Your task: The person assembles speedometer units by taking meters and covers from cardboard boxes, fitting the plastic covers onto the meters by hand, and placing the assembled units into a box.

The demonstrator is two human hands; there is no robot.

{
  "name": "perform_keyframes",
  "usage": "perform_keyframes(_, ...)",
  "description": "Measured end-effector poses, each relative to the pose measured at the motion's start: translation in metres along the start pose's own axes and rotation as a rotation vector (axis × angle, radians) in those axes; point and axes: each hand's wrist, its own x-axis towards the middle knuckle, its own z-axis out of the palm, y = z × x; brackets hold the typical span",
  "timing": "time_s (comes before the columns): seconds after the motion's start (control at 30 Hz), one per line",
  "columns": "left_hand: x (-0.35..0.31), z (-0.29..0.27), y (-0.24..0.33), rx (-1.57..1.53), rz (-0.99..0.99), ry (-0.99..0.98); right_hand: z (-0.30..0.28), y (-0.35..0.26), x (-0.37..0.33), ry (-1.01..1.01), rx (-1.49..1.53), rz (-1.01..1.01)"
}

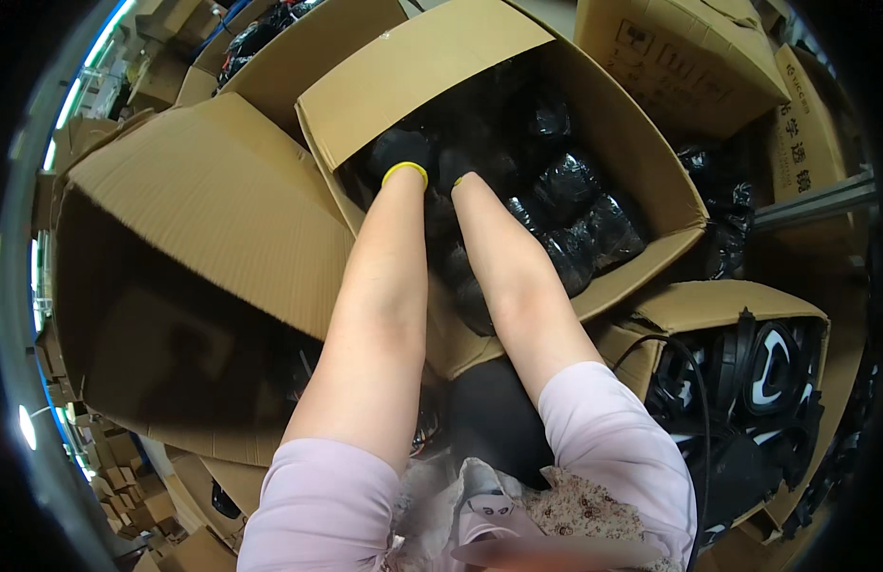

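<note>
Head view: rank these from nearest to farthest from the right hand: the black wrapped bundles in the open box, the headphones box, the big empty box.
1. Black bundles: around the right hand, same box.
2. Headphones box: lower right.
3. Empty box: left, beyond the left arm; close to the headphones box in distance, a loose call.

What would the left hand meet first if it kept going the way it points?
Probably the black plastic-wrapped bundles filling the open cardboard box: the gloved left hand already reaches down among them. Whether it touches one yet is unclear; everything there is dark.

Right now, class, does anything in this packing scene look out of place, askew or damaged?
Nothing stands out. Both black-gloved hands, left hand and right hand, reach into the open brown cardboard box of shiny black plastic-wrapped bundles, which lie loosely heaped but unspilled.
</note>
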Motion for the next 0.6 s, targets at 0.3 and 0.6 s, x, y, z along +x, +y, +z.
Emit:
perform_keyframes(0.3,0.07,0.001,-0.02,-0.096,0.064,-0.018,0.025,-0.011,0.0,0.089,0.093,0.088)
perform_keyframes(0.6,0.086,0.003,-0.032,-0.117,0.071,0.007,0.049,-0.013,-0.008,0.12,0.133,0.056)
